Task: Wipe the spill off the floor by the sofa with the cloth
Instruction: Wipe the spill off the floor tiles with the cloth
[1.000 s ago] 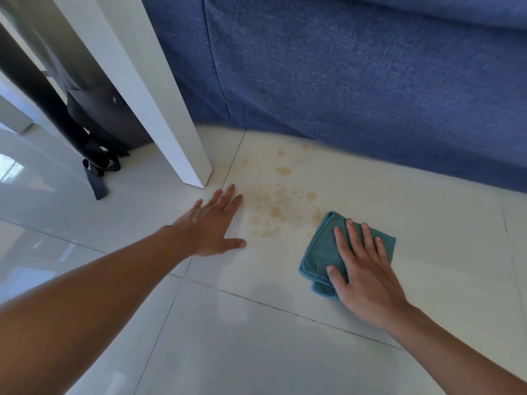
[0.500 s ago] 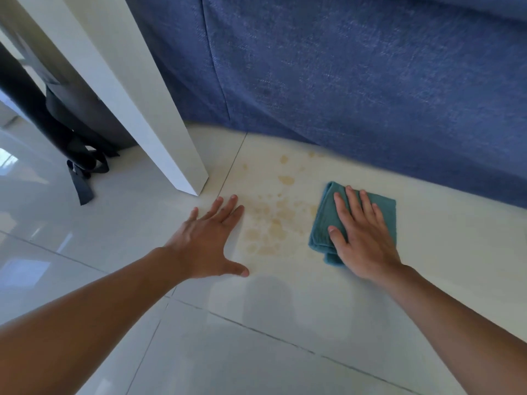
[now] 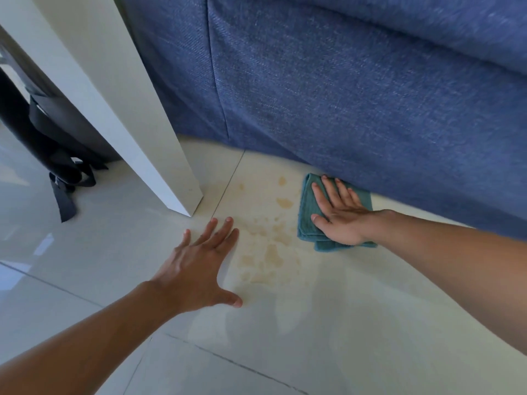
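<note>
Folded teal cloth [image 3: 308,212] slid against blue sofa [image 3: 356,95].

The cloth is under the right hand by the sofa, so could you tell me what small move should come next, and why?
Probably slide the right hand and the cloth leftward over the spill. The tan spots lie on the floor just left of the cloth, unwiped, between it and the left hand, which lies flat on the tile.

head camera looks steeply down, close over the floor [image 3: 342,323].
</note>
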Demonstrator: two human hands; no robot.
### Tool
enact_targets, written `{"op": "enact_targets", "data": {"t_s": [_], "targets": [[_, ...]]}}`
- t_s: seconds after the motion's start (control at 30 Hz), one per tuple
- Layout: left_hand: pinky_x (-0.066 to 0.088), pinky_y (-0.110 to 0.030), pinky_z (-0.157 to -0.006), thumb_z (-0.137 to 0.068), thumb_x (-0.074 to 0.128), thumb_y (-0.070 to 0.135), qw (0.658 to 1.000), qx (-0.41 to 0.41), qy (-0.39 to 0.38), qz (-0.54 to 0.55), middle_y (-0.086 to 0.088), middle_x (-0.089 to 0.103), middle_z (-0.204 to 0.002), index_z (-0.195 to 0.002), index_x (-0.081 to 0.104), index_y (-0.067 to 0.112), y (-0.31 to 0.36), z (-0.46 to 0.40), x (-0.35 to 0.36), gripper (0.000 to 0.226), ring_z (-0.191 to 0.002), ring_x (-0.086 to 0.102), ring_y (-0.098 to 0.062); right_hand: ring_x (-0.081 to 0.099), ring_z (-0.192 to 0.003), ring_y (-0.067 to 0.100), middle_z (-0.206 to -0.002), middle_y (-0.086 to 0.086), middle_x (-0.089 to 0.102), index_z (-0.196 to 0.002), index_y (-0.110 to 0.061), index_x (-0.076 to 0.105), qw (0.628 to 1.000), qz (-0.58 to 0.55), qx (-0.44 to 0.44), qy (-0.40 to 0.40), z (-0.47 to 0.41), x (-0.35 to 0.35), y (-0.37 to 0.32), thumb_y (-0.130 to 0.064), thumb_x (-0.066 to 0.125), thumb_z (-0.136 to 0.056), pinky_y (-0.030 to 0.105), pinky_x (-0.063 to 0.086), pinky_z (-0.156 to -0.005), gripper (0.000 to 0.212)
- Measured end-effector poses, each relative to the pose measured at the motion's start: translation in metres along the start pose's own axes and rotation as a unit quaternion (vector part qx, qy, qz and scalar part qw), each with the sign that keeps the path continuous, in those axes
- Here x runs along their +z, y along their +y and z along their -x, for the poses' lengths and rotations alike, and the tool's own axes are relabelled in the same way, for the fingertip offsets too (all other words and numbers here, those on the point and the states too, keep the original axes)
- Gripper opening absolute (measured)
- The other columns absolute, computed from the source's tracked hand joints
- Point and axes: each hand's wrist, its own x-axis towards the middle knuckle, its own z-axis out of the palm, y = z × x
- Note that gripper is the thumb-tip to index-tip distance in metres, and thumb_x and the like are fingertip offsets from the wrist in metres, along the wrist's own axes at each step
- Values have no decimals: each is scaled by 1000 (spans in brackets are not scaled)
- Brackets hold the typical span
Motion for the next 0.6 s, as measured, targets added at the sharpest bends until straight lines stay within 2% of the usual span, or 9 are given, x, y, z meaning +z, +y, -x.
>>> {"op": "enact_targets", "data": {"t_s": [0.07, 0.3, 0.43, 0.6], "targets": [[-1, -48, -121, -64, 58, 86, 1000, -1, 7, 8, 10, -30, -159, -156, -12, 25, 0, -1, 2, 130, -147, -25, -14, -35, -150, 21, -161, -2, -41, -155, -30, -29, 1000, -17, 4, 22, 0, 2, -2, -51, 16, -106, 43, -16, -124, 70], [-4, -42, -123, -60, 56, 90, 998, -8, 45, 47, 10, -30, -159, -156, -11, 29, -2, 1, 8, 132, -146, -24, -9, -17, -156, 18, -170, -5, -19, -161, -30, -11, 979, -34, 7, 200, 1, 29, -6, -48, 25, -105, 42, -11, -126, 69], [-7, -38, -122, -55, 55, 94, 997, -19, 54, 55, 7, -33, -158, -154, -17, 27, -8, 7, 7, 139, -146, -27, -12, -17, -156, 17, -170, -7, -17, -161, -33, -11, 977, -33, 12, 211, -4, 29, -12, -49, 23, -104, 43, -10, -127, 69], [-10, -40, -122, -57, 53, 94, 998, -4, 39, 45, 4, -39, -154, -151, -24, 23, -10, 23, 14, 141, -143, -35, -16, -19, -156, 18, -170, -6, -18, -162, -33, -9, 979, -20, -33, 199, -25, 13, -35, -49, 24, -104, 44, -9, -127, 68]]}}
